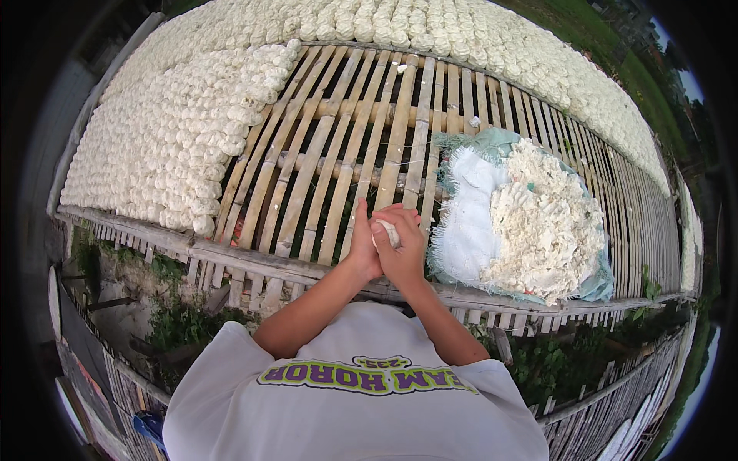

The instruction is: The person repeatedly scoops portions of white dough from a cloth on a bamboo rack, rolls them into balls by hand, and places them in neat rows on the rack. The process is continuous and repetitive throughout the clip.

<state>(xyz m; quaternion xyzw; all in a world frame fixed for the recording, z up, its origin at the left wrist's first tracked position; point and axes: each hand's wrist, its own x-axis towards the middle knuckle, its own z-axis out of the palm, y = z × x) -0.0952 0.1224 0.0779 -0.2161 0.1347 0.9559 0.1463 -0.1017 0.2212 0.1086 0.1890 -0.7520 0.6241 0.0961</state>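
White rounded lump [395, 235] lies btwn L hand [366, 247] & R hand [404, 260], fingers bent & pressed tog. around it, over near edge of tan slatted bamboo rack [311, 165], crumbly off-white heap [550, 227] on white woven sacking [467, 215] to R.

The white lump [393, 234] is partly hidden — fingers [404, 216] enclose it

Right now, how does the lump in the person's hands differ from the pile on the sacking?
Size: the lump is small, the pile far larger. State: the lump looks compact, the pile loose and crumbly. Place: the lump sits between left hand and right hand; the pile lies on the sacking. Both are off-white.
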